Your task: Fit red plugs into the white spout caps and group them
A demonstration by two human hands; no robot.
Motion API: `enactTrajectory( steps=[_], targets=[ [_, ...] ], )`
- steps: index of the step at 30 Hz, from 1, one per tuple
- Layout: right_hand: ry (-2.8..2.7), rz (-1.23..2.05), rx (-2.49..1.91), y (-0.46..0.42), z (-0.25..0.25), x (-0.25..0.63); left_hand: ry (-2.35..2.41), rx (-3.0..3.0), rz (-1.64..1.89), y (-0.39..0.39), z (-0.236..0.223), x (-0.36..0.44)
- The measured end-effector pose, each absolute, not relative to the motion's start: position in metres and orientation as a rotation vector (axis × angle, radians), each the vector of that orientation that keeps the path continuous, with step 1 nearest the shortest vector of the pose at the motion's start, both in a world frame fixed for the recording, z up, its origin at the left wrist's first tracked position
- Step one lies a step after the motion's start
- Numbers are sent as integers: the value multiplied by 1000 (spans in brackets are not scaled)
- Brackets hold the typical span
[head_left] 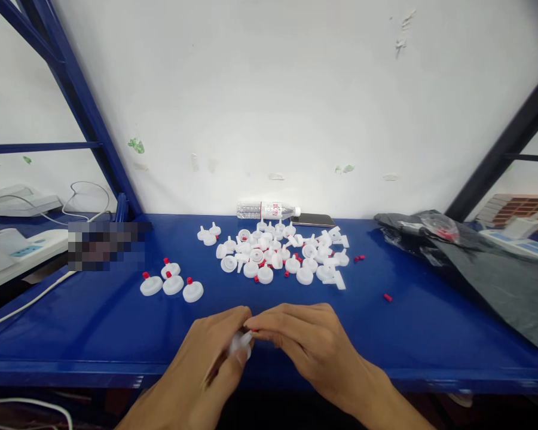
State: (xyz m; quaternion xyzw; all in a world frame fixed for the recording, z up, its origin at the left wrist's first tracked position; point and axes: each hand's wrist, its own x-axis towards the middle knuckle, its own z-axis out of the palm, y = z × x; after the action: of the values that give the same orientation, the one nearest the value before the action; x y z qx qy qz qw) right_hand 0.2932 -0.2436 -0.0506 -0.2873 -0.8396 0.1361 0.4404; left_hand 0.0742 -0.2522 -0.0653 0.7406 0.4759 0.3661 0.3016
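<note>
My left hand (210, 352) is closed around a small white plastic cap (241, 343) near the front edge of the blue table (430, 334). My right hand (305, 340) meets it from the right, fingertips pinched against the cap; a speck of red shows at the pinch. A pile of several white caps (275, 254) with loose red plugs lies behind the hands. To the left, several white caps with red plugs fitted (173, 280) sit in a small group.
A water bottle (266, 210) lies by the wall with a dark phone (312, 220) beside it. A black plastic bag (475, 257) covers the right side. A loose red plug (388, 297) lies at right. White power strips and cables (13, 251) sit at left.
</note>
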Motion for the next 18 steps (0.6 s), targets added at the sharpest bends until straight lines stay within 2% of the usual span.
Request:
enactTrajectory(
  steps=[9,18],
  targets=[
    [-2065,212,-736,-242,-53,295,1077,2067,742,-241,-46,87],
    [-1969,379,-948,-244,-53,291,1274,2044,837,-236,-62,92]
  ],
)
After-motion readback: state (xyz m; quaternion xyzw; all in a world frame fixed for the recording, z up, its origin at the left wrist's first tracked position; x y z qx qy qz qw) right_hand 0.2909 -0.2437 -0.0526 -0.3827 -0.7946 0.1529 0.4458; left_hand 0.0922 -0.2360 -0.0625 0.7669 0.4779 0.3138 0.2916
